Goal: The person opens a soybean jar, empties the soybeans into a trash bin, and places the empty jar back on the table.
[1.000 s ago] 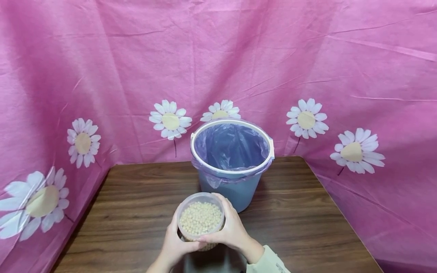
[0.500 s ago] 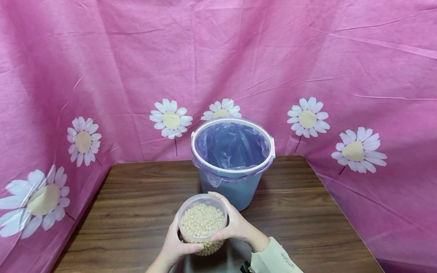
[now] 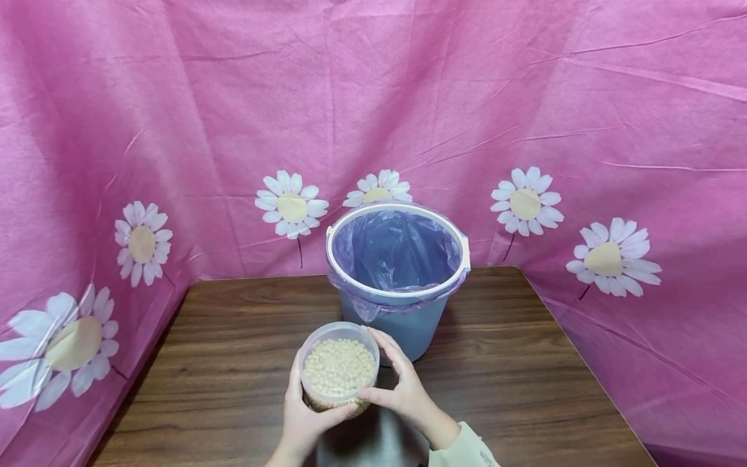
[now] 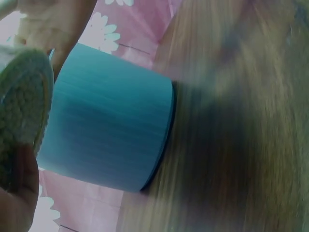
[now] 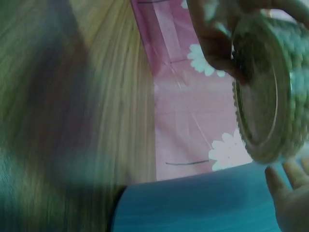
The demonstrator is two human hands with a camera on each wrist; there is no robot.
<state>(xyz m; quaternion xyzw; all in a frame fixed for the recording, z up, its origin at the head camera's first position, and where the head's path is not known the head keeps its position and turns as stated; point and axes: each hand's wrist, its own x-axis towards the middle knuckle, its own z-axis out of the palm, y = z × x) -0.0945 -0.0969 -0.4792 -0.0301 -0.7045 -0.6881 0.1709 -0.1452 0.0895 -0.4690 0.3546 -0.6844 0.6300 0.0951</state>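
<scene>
Both hands hold a clear round plastic tub [image 3: 331, 327] above the front middle of the table. Pale round beans [image 3: 340, 367], like soybeans or chickpeas, fill most of it, and its top is turned toward the head camera. My left hand [image 3: 301, 410] grips the left side, thumb across the near wall. On the right side my right hand [image 3: 411, 392] grips it, its thumb near the rim. The tub's underside [image 5: 258, 101] shows in the right wrist view. Just beyond stands a blue bucket [image 3: 403, 324], lined with a translucent purple bag [image 3: 397, 250].
A white ring rim [image 3: 420, 293] holds the bag around the bucket's mouth. The wood-grain table [image 3: 245, 363] reaches back to a pink cloth backdrop [image 3: 373, 97] printed with white daisies, which also closes in both sides.
The tub came slightly nearer the body, showing more of its near wall, then moved back forward and a little left with both hands around it. The bucket stays in place.
</scene>
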